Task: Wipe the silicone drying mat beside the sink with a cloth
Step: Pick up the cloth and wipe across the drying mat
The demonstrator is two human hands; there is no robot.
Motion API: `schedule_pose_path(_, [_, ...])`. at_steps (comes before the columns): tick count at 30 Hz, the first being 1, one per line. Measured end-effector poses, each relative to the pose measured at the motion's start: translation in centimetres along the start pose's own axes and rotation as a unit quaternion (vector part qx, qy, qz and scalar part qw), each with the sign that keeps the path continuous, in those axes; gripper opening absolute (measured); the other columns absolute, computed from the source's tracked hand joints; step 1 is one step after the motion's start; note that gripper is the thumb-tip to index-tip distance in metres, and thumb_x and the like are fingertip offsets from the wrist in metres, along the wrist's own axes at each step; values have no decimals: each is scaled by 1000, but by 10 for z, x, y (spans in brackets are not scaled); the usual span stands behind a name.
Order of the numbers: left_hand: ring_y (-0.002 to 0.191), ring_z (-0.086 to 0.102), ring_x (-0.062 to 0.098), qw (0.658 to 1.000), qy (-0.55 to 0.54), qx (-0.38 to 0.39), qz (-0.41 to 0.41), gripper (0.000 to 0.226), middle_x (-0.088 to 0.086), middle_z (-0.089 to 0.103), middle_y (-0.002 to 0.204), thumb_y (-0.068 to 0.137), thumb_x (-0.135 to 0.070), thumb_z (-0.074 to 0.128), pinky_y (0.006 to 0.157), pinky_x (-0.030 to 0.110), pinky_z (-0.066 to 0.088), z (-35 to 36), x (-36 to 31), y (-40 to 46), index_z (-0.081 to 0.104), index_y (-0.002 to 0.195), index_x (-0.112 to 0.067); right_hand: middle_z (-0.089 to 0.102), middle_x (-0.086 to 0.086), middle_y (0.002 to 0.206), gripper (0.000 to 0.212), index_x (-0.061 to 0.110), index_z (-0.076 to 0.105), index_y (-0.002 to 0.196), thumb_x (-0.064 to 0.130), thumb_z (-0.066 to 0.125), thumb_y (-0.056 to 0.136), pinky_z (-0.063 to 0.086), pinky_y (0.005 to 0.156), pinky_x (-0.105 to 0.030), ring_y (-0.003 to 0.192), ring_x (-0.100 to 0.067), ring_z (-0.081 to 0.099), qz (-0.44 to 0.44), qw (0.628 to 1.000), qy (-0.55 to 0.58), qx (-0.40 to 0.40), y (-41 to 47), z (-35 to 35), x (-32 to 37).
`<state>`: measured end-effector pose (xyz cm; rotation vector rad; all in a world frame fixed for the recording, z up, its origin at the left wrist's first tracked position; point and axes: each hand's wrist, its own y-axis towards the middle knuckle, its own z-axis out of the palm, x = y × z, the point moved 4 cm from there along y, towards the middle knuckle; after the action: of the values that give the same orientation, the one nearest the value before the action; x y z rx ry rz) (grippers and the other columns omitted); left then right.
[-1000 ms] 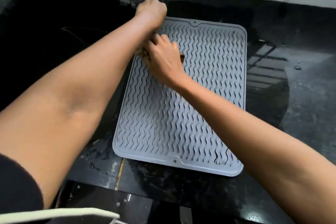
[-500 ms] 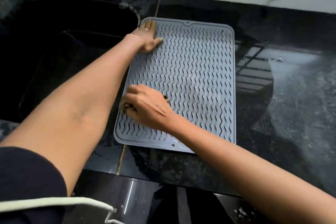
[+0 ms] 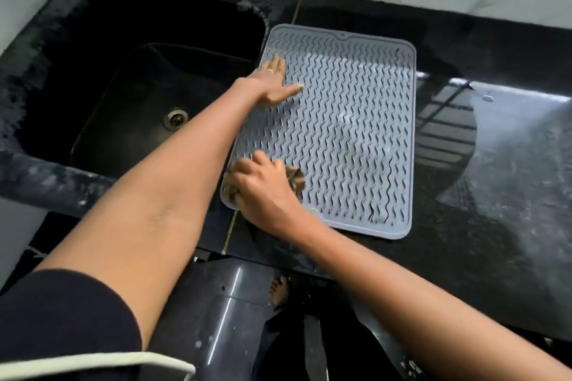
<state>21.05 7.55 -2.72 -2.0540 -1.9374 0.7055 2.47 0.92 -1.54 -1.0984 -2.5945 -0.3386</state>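
Black stone counter [image 3: 464, 226] carries the grey silicone mat [image 3: 349, 133], which lies just beside the sink [image 3: 139, 86]. Left hand [image 3: 272, 83] rests flat on the mat's far left part, fingers straight and together, thumb spread toward mat centre. Right hand [image 3: 263, 192] sits at the near left corner, fingers curled round a brown cloth [image 3: 295, 179] bunched beneath them, pressing it onto the ribs.
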Motion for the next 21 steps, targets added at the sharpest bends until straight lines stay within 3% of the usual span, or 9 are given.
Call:
schedule_pose_path(2, [149,-9,26,1000,7,-11,-3,88,13,-14,160,95,-61,27,122,37,-1,4,-3,-5,-10,151,-5,63,-1,110,34,16,67,109,11,50,80,31,66,-33,99,-27,46,-37,998,50,27,-12,0,10])
schedule_pose_path(4, [149,-10,25,1000,-2,-8,-7,89,13,-15,160,94,-63,27,122,38,-1,6,-5,-11,-11,151,-6,66,-4,109,37,15,68,111,9,53,78,41,69,-38,95,-29,50,-46,992,112,36,-11,-11,3])
schedule_pose_path(6, [149,-11,24,1000,-17,-1,-5,89,11,-15,160,93,-63,27,121,39,-1,8,-4,-17,-10,151,-7,66,-5,115,37,17,66,114,10,56,78,45,78,-44,98,-30,53,8,991,129,-34,-3,-26,-19])
schedule_pose_path(8, [149,-11,23,1000,-26,1,-5,87,11,-14,160,94,-62,27,120,40,-2,12,-1,-23,-8,151,-7,61,-3,127,42,18,61,122,10,55,81,42,83,-44,106,-30,51,108,984,96,-104,5,-37,-49])
schedule_pose_path(11, [149,-12,22,999,-35,-8,-2,85,9,-15,160,95,-62,26,119,43,-2,22,1,-31,-9,151,-9,52,1,136,46,20,53,131,11,50,86,37,82,-41,109,-29,46,138,987,-6,-76,-1,-27,-62])
schedule_pose_path(14, [148,-13,23,999,-36,-15,-6,85,8,-18,160,94,-63,24,119,43,-3,28,1,-33,-12,151,-10,66,1,118,32,18,71,106,7,58,78,42,73,-41,91,-31,52,77,992,41,-94,-32,-19,-35])
schedule_pose_path(17, [148,-14,23,999,-33,-4,-11,86,8,-20,159,93,-65,20,119,44,-3,25,0,-32,-14,150,-10,73,6,92,22,18,76,77,7,61,65,45,62,-38,70,-29,54,38,988,80,-127,-67,-15,-12])
schedule_pose_path(21, [148,-15,23,999,-35,-5,-8,88,7,-21,159,92,-67,19,119,44,-3,25,0,-31,-15,150,-10,73,3,82,26,16,77,74,12,53,63,49,63,-37,67,-29,56,36,988,136,-65,-78,-18,-2])
